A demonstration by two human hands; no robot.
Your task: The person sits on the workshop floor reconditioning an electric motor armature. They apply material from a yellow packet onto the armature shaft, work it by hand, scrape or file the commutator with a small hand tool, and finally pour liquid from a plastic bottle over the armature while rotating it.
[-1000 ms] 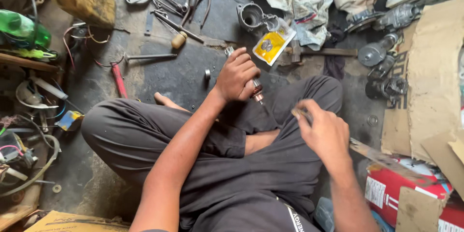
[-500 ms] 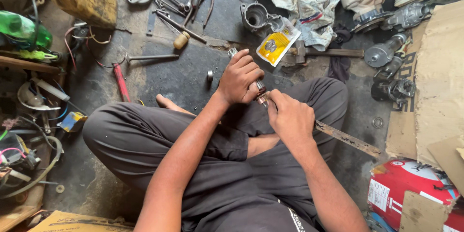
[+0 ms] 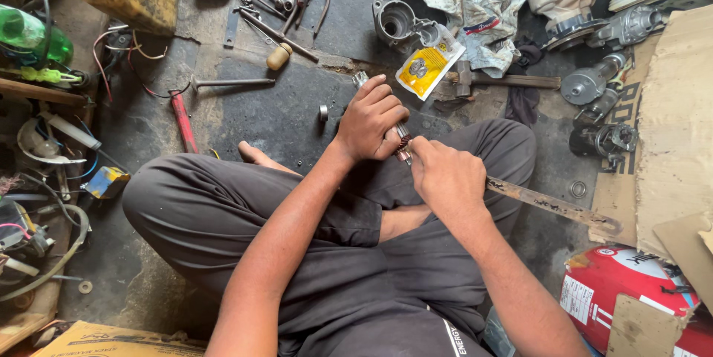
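Basically: left hand point(image 3: 369, 121) wraps tight round a small metal shaft part point(image 3: 402, 141) above the crossed legs, grip clenched. Right hand point(image 3: 445, 175) closes on a long flat rusty bar point(image 3: 553, 205), its near end meeting the part. Part looks rigid, dense, probably greasy, so grip the body. Yellow packet point(image 3: 427, 69) lies beyond the part on the floor.

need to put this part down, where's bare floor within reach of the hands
Barest patch: dark floor ahead of the left hand, bordered by the red-handled tool, the T-shaped tool and a small ring. A smaller gap lies beside the flat metal bar. The top edge and left side are crowded.
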